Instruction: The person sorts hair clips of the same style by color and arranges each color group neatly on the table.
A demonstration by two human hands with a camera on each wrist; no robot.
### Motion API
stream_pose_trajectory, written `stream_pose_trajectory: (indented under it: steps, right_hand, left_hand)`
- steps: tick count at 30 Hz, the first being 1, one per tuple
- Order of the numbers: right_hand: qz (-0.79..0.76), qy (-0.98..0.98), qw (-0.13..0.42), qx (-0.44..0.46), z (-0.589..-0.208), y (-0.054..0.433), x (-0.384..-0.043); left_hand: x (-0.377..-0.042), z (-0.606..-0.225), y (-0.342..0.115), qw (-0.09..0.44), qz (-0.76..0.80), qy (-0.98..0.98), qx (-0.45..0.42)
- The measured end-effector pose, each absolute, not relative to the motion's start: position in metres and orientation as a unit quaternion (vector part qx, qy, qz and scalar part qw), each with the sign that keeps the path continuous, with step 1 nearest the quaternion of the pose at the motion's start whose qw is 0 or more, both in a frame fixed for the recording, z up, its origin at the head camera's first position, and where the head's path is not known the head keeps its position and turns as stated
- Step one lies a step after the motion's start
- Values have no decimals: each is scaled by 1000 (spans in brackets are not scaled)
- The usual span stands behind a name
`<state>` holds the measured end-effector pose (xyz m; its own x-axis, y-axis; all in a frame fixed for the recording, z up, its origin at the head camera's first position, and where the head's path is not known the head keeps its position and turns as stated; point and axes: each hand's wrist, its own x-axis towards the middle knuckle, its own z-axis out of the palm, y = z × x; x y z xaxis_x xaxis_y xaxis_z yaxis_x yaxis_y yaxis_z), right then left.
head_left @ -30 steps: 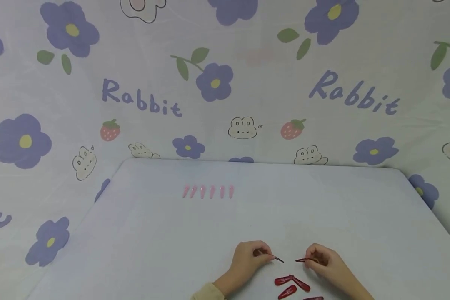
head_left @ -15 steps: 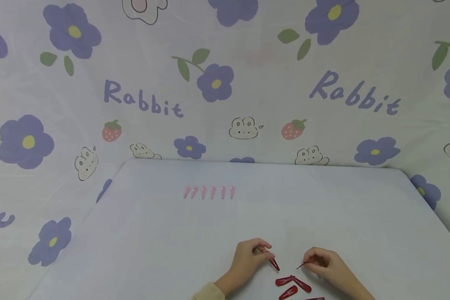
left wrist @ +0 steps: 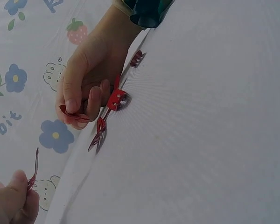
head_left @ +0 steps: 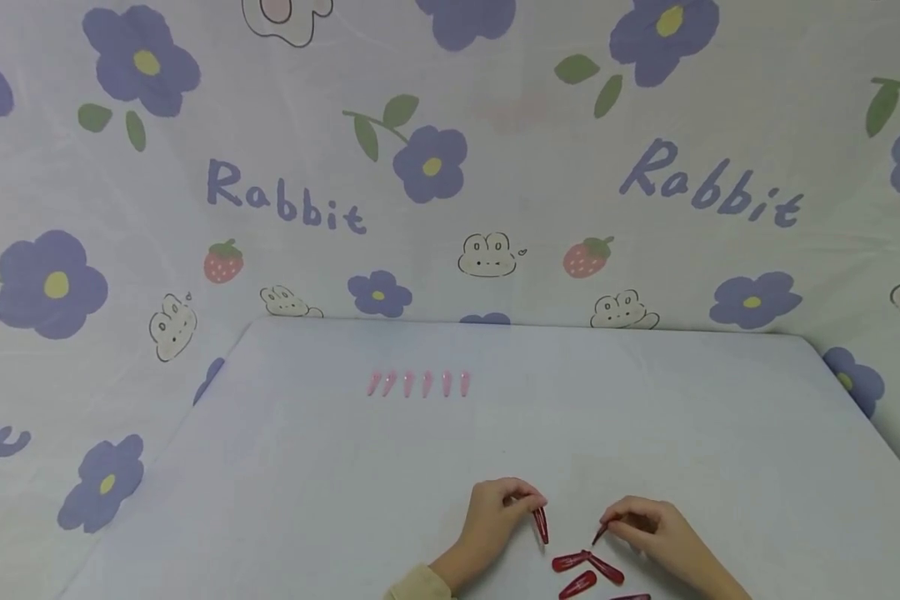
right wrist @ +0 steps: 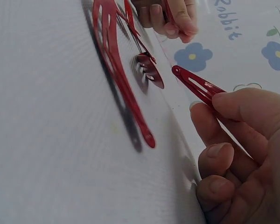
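The table (head_left: 682, 408) has a plain white top with rounded far corners. Behind the table, and along its left and right sides, runs a white cloth (head_left: 532, 183) printed with purple flowers (head_left: 431, 167) with yellow centres and green leaves (head_left: 576, 69). Above the table's far edge, two purple "Rabbit" words (head_left: 712, 185) stand well apart, with two red strawberries (head_left: 588, 259) lower down. Outlined rabbits (head_left: 487, 255) sit nearer the table, two just over its far edge.

The head view's bottom edge cuts off the lowest clip (head_left: 632, 597). The right hand (head_left: 662, 533) hides one end of its held clip (right wrist: 199, 87). The pink clips (head_left: 427, 384) are too small for detail.
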<state>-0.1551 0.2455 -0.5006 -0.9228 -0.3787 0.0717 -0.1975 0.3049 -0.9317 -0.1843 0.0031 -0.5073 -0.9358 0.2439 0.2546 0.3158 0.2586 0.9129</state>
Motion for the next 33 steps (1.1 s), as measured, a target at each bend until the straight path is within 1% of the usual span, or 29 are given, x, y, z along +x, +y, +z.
stream_pose_trajectory:
  steps: [4, 9, 14, 20, 25, 29, 33]
  right_hand:
    - [-556, 810, 88, -164, -497, 247, -154]
    - [-565, 811, 68, -136, -499, 245, -152]
    - [-568, 813, 56, -119, -504, 243, -150]
    - [-553, 824, 48, -117, -502, 246, -145]
    - [-548, 826, 32, -126, -502, 248, -146]
    - [-547, 825, 25, -140, -505, 247, -149]
    - [-547, 820, 10, -169, -505, 246, -152]
  left_hand:
    - [-185, -505, 4, 21, -595, -783, -180]
    - [-194, -501, -5, 22, -544, -811, -214]
    - [-209, -501, -31, 5, -527, -824, -206]
    - [-221, -499, -66, 4, -510, -837, -201]
    - [-235, -492, -94, 31, -479, -856, -191]
    - [-248, -486, -121, 65, -442, -882, -151]
    - [-255, -481, -144, 77, -419, -896, -125]
